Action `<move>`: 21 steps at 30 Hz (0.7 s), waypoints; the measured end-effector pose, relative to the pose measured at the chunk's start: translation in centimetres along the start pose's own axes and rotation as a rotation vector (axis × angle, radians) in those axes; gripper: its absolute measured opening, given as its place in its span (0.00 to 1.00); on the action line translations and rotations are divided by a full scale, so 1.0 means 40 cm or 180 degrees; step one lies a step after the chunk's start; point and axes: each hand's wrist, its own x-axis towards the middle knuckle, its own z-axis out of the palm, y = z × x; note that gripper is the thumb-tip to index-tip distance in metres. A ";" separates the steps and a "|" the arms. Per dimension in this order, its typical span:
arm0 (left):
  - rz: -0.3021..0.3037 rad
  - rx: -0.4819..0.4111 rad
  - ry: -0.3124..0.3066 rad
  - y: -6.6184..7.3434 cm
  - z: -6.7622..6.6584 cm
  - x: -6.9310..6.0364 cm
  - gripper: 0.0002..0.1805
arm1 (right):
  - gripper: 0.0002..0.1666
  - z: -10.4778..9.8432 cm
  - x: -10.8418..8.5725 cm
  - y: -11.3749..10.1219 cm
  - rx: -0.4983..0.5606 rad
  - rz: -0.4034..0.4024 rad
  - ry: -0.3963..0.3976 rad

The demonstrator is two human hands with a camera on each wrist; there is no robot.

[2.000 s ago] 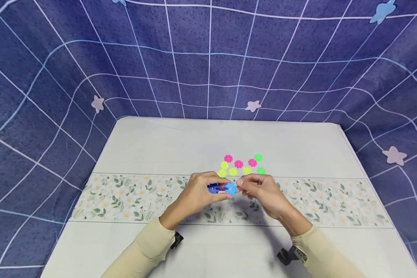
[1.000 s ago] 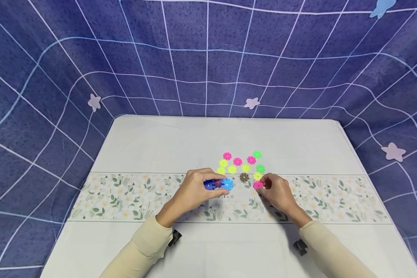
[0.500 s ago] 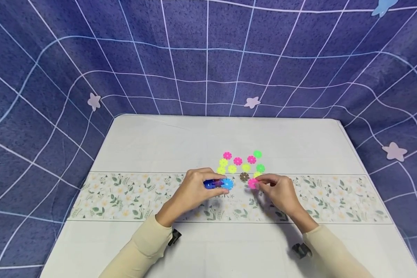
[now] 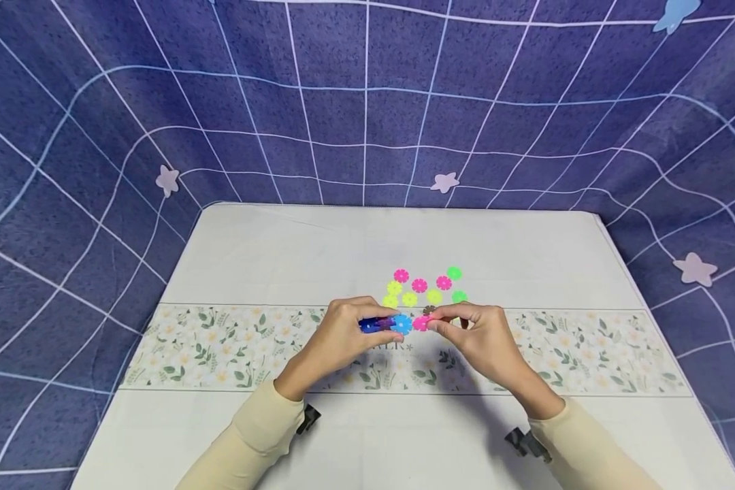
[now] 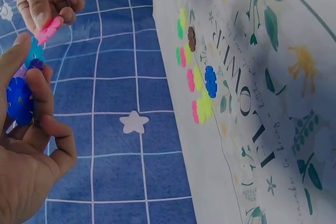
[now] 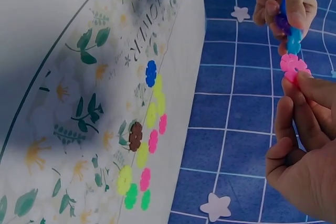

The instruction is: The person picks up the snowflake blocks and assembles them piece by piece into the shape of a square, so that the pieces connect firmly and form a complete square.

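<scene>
My left hand (image 4: pixel 346 333) grips a short chain of flower-shaped interlocking discs between thumb and fingers. In it are a dark blue disc (image 5: pixel 20 100), a purple disc (image 6: pixel 282 23) and, at the right end, a light blue disc (image 4: pixel 402 324). A pink disc (image 4: pixel 422 323) is pinched in the thumb and fingertips of my right hand (image 4: pixel 478 337). Its edge meets the light blue disc in the right wrist view (image 6: pixel 294 62); whether their slots are engaged I cannot tell. Both hands are raised above the table's floral band, and fingers partly hide the chain.
Beyond the hands, loose discs lie on the white table (image 4: pixel 269 252): several yellow (image 4: pixel 410 299), several pink (image 4: pixel 419 286), green (image 4: pixel 454 273) and one brown (image 4: pixel 429 310). A blue disc (image 6: pixel 151 73) also lies there. A grid-patterned curtain (image 4: pixel 318 122) surrounds the back and sides.
My right hand came down to the right, took a pink disc from near the yellow one, then carried it left to the light blue disc. My left hand stays nearly still with the chain.
</scene>
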 end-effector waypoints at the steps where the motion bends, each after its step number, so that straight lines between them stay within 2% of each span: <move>1: 0.0007 0.0000 0.0001 -0.001 0.001 -0.001 0.19 | 0.06 0.001 0.000 -0.001 -0.0018 -0.0042 0.0006; 8: 0.0082 0.0075 -0.0047 0.001 0.001 -0.002 0.20 | 0.08 0.007 0.000 -0.004 -0.0122 -0.0372 -0.0007; 13: 0.0153 0.0262 -0.0096 0.005 -0.001 -0.002 0.21 | 0.09 0.012 0.002 -0.007 -0.0161 -0.0683 -0.0009; 17: 0.0195 0.0446 -0.0075 0.006 -0.001 0.000 0.21 | 0.09 0.014 0.003 -0.009 -0.0201 -0.0902 0.0047; 21: 0.0218 0.0457 -0.0033 0.007 0.000 0.002 0.21 | 0.09 0.015 0.003 -0.012 -0.0224 -0.1031 0.0116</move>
